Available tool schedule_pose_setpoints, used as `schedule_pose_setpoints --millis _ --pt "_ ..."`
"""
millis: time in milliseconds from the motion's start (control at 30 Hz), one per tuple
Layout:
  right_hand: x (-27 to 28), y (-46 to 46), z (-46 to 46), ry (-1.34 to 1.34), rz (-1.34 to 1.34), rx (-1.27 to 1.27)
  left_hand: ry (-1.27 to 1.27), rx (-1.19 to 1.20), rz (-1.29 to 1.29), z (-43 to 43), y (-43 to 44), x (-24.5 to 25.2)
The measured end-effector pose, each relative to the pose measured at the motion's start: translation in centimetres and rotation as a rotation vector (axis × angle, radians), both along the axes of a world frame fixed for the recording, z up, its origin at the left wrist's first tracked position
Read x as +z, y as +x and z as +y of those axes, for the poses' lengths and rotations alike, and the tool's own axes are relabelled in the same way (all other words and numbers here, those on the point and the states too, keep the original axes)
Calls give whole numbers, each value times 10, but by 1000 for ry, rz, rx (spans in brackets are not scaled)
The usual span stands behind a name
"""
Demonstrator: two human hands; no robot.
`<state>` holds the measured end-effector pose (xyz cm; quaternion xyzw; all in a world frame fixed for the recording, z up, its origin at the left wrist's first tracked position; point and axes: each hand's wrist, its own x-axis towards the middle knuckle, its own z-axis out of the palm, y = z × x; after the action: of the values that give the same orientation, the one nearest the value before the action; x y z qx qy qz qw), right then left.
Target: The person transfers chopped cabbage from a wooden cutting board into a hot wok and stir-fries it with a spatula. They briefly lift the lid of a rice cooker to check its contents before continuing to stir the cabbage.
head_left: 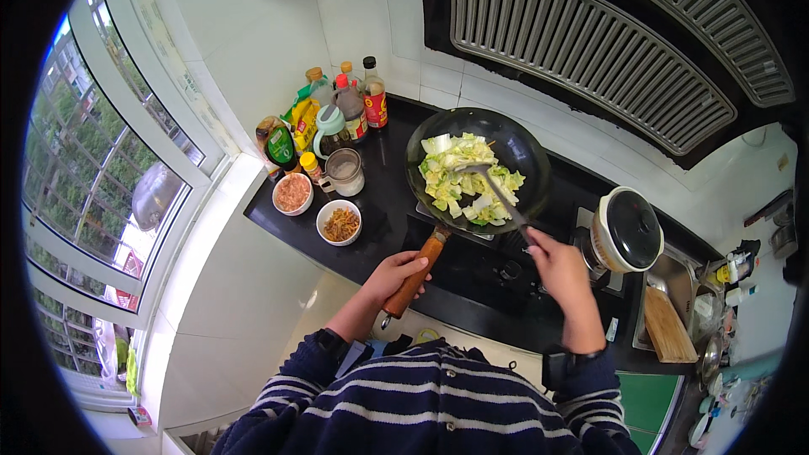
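My left hand (397, 277) is wrapped around the wooden handle (414, 275) of a dark wok (528, 145) on the stove. Chopped cabbage (464, 167), pale green and white, lies spread over the wok's bottom. In my right hand (561, 263) is the shaft of a metal spatula (502, 197). Its blade reaches into the middle of the cabbage, and part of it is hidden among the leaves.
Left of the wok stand a bowl of minced meat (293, 193), a bowl of brown shreds (340, 226), a metal-rimmed cup (346, 172) and several seasoning bottles (351, 104). To the right are a lidded pot (626, 230) and a wooden cutting board (667, 325) at the sink. A range hood (594, 44) hangs above.
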<state>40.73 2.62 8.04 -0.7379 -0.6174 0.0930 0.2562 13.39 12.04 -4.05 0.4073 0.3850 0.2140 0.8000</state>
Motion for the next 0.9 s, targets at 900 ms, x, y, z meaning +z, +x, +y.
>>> schedule_pose_setpoints --millis 900 --pt "-13 30 -29 -192 -131 -98 -1 41 29 0 0 2"
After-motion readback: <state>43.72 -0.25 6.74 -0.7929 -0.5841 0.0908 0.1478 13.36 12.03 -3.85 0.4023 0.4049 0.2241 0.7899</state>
